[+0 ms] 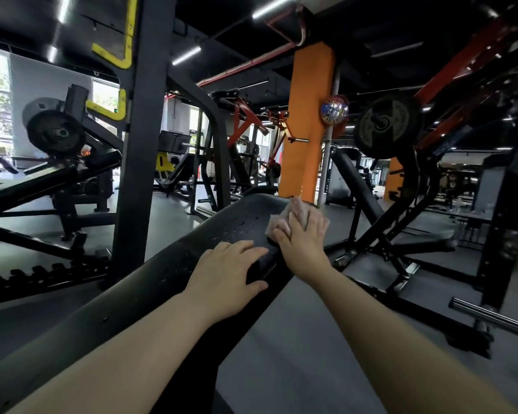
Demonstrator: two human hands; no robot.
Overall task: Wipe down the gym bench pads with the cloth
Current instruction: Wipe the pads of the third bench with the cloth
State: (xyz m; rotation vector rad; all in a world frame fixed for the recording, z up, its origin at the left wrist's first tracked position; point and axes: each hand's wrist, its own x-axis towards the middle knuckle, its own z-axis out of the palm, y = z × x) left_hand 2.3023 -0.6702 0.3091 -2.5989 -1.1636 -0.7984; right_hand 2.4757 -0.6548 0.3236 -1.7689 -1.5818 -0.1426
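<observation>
A long black bench pad runs from the lower left up to the middle of the head view, with a second black pad beyond it dotted with droplets. My left hand rests on the near pad's right edge, fingers spread flat and thumb wrapped over the side. My right hand presses a pale pink cloth flat against the right edge of the far pad, fingers straight. Part of the cloth is hidden under my right palm.
A black rack upright stands close on the left of the bench. Weight plates hang on a red-and-black machine at right. An orange pillar stands behind. Black frame legs spread over the grey floor at right.
</observation>
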